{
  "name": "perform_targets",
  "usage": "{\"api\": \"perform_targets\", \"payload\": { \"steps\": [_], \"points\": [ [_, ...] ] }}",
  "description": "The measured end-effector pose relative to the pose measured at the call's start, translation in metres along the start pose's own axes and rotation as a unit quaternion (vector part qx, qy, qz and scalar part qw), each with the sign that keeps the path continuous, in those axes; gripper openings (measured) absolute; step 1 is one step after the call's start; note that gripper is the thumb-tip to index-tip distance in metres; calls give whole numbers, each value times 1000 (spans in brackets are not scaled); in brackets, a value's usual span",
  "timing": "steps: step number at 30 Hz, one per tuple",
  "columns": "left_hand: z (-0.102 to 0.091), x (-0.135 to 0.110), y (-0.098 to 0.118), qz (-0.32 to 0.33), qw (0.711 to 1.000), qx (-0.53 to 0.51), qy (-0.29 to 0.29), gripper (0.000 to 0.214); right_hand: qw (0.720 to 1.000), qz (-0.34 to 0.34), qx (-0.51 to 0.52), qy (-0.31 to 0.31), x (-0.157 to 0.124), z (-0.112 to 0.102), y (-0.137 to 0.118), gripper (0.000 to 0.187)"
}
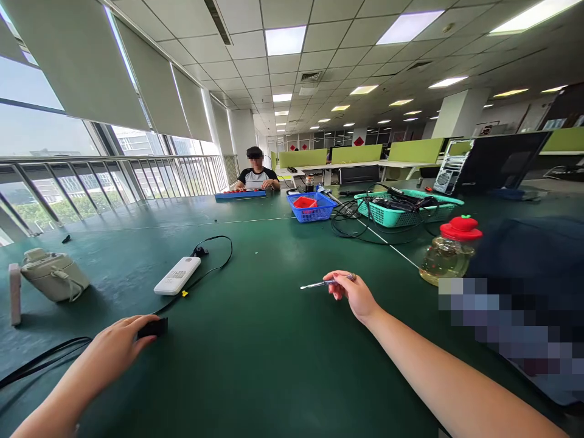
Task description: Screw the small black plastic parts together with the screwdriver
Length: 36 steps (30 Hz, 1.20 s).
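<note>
My left hand is closed around a small black block-shaped object low over the table at the left; its near end is hidden by my fingers. My right hand pinches a slim pen-like tool with a silver shaft, its pale tip pointing left above the middle of the table. Beyond my left hand lies a white power bank, with a black cable looping beside it. Black cords run along the table to the left of my wrist.
Farther off are a blue basket and a green basket of cables. A red-lidded jar and dark cloth stand right. A beige case sits left. Across the table, a person sits behind a blue tray.
</note>
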<state>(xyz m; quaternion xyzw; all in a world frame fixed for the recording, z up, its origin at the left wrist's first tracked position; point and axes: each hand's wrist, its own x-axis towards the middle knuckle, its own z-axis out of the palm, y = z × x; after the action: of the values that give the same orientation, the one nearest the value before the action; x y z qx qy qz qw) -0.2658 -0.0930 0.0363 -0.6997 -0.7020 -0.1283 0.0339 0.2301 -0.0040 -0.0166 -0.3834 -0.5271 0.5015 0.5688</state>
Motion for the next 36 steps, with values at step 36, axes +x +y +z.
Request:
{"api": "perform_targets", "payload": {
  "steps": [36],
  "points": [
    [108,96,262,221,948,-226,-49,41,738,-429,-501,-145,-31,32,-16,20]
  ]
}}
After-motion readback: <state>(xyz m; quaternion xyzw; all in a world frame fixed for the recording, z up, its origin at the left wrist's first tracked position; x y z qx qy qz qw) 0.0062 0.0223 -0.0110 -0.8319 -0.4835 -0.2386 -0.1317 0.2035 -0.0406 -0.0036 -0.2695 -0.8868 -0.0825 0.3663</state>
